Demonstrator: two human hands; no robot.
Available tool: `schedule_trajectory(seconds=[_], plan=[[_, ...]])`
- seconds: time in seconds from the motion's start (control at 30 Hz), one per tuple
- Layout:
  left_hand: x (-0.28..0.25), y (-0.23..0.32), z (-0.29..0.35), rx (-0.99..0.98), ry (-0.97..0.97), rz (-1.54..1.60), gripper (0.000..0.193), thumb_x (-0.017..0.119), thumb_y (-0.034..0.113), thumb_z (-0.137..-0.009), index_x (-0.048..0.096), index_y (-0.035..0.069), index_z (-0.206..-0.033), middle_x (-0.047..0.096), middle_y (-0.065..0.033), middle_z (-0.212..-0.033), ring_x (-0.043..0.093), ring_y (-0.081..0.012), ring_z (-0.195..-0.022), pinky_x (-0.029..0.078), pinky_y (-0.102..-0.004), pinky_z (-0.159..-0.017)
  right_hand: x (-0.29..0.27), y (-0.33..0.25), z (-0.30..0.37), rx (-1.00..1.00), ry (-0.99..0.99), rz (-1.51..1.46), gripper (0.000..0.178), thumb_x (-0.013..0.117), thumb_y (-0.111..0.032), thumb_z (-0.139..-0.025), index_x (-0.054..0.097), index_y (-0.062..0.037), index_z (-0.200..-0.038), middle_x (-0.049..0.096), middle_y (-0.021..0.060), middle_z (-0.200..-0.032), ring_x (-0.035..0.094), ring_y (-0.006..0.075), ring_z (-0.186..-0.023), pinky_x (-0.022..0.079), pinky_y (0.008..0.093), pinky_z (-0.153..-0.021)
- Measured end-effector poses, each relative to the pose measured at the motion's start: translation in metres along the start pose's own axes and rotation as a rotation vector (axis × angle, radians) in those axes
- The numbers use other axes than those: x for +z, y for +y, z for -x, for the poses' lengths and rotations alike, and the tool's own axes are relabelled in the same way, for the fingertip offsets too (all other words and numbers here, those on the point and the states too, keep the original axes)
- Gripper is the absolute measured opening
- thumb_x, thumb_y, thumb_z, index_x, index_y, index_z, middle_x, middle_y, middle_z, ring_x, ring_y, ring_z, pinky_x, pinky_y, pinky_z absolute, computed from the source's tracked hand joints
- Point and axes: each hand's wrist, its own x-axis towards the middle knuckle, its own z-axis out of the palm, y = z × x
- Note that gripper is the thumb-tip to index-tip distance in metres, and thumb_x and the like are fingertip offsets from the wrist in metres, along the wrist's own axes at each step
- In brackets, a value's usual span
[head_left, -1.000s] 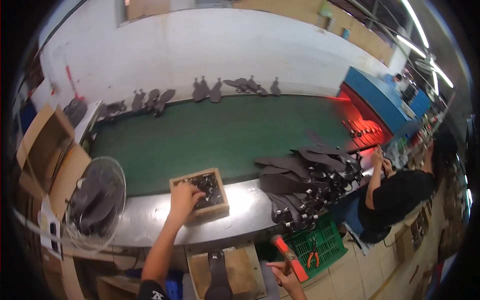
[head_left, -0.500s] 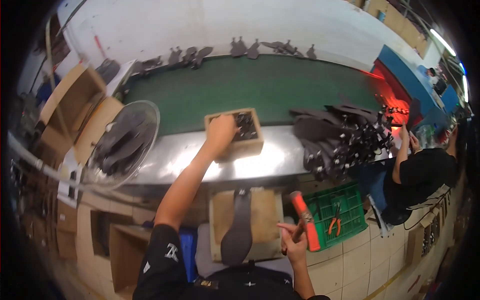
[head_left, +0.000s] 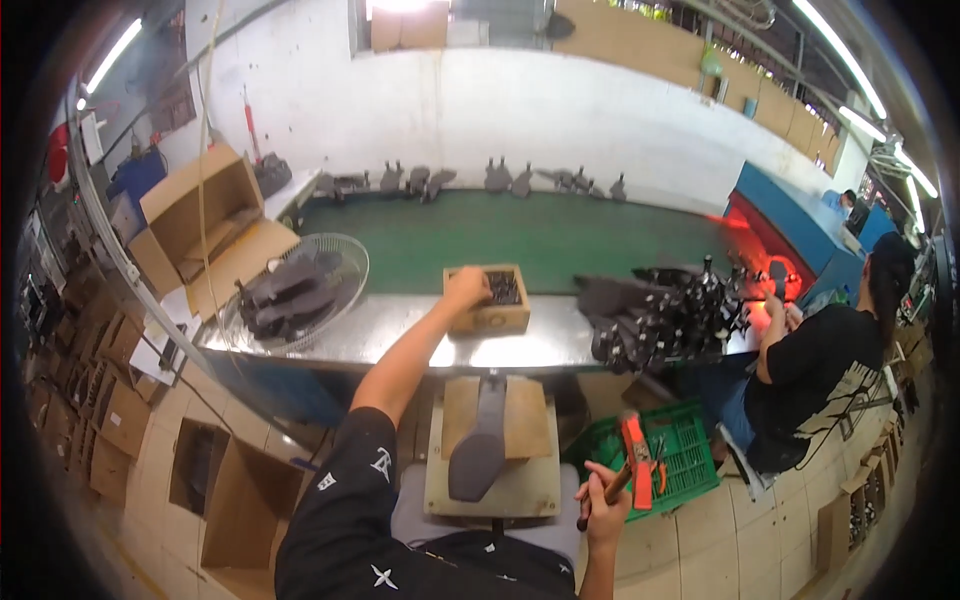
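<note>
My left hand reaches into a small wooden box at the edge of the metal counter, its fingers curled down among small dark parts. What they hold, if anything, is hidden. Low on the right, my right hand is wrapped around the wooden handle of a hammer with a red head. Between my arms, a dark grey sole-shaped piece lies on a wooden block, wide end toward me. A small fitting sits at its narrow far end.
Behind the counter runs a green conveyor belt. A mesh basket of dark sole-shaped pieces stands left, beside an open carton. To the right are a heap of similar pieces, a green crate with orange-handled pliers, and a seated co-worker.
The whole view has shifted, showing more wall above. My left hand stays in the box. My right hand still holds the hammer, its head now more upright. The sole-shaped piece remains on the block.
</note>
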Motion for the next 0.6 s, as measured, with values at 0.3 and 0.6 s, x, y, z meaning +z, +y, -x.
schedule_trajectory(seconds=[0.3, 0.6], plan=[[-0.020, 0.045, 0.029, -0.140, 0.355, 0.108, 0.018, 0.073, 0.017, -0.078, 0.076, 0.004, -0.090, 0.072, -0.0166, -0.082, 0.070, -0.0309, -0.070, 0.056, -0.0386, -0.063, -0.017, -0.003, 0.006, -0.047, 0.034, -0.016, 0.021, 0.055, -0.009, -0.096, 0.063, 0.0015, -0.112, 0.063, 0.0084, -0.072, 0.038, 0.0037, -0.038, 0.028, 0.0195, -0.037], [-0.141, 0.221, 0.246, -0.096, 0.085, 1.292, 0.019, 0.068, 0.013, -0.091, 0.070, -0.004, -0.100, 0.071, -0.0105, -0.082, 0.059, -0.0101, -0.050, 0.035, -0.0183, -0.040, 0.036, -0.076, -0.045, -0.159, -0.198, -0.003, 0.018, 0.056, -0.005, -0.096, 0.063, 0.0015, -0.112, 0.069, 0.0108, -0.083, 0.040, 0.0020, -0.041, 0.029, 0.0186, -0.037]])
